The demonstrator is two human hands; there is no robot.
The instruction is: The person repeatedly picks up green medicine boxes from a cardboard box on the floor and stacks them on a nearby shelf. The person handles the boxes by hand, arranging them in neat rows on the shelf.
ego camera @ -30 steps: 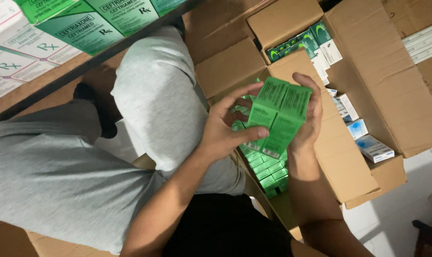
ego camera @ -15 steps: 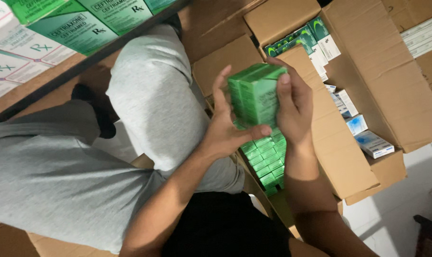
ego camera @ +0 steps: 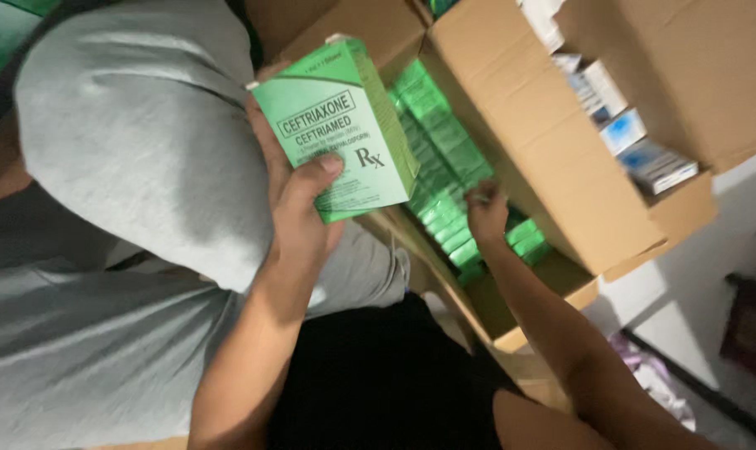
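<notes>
While left hand (ego camera: 299, 221) is clamping green carton (ego camera: 340, 125), thumb pressing on front face, fingers wrapping behind, carton is standing nearly upright, long axis tilting toward 11 o'clock, in front of grey-clad knee (ego camera: 145, 142). Right hand (ego camera: 486, 212) is reaching down into open cardboard box (ego camera: 536, 158) at 3 o'clock from carton, fingers curling onto packed green cartons (ego camera: 445, 167); whether pinching one, cannot tell. Rows running 11 to 5 o'clock. Right hand is nearer to rows. Second box at 2 o'clock is holding white-blue packs (ego camera: 645, 158).
</notes>
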